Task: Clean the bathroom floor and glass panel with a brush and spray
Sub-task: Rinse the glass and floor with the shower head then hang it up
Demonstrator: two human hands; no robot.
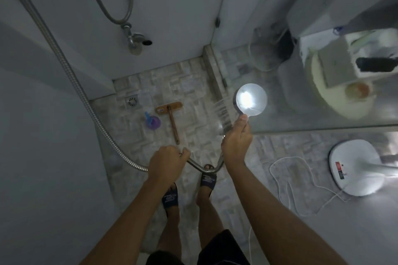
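Two bare forearms reach up from the bottom of the frame, above dark shorts (215, 249) and a pair of dark sandals (208, 179) planted on the stone-patterned floor (193, 92). At lower centre the left hand (165, 160) is a closed fist wrapped round a metal shower hose (86, 101) that climbs away to the upper left corner. To its right, slightly higher, the right hand (235, 137) has its fingers clamped on the handle of a round shower head (251, 101), thumb pressed just under the disc. The head glares white, and streaks of water show just left of it.

Neither cleaning tool is in a hand. The brush (170, 108) lies flat on the floor at centre, wooden handle pointing toward the feet, and the purple spray bottle (152, 122) stands just beside it on the left. A square floor drain (132, 101) sits near them, further up and left.

The glass panel (258, 6) fills the upper right — pale, blurred bathroom shapes show through it. A wall tap (134, 38) sits at upper centre. At lower right, a white fan base (353, 165) rests on the floor with a loose white cord (288, 178) looped beside it.
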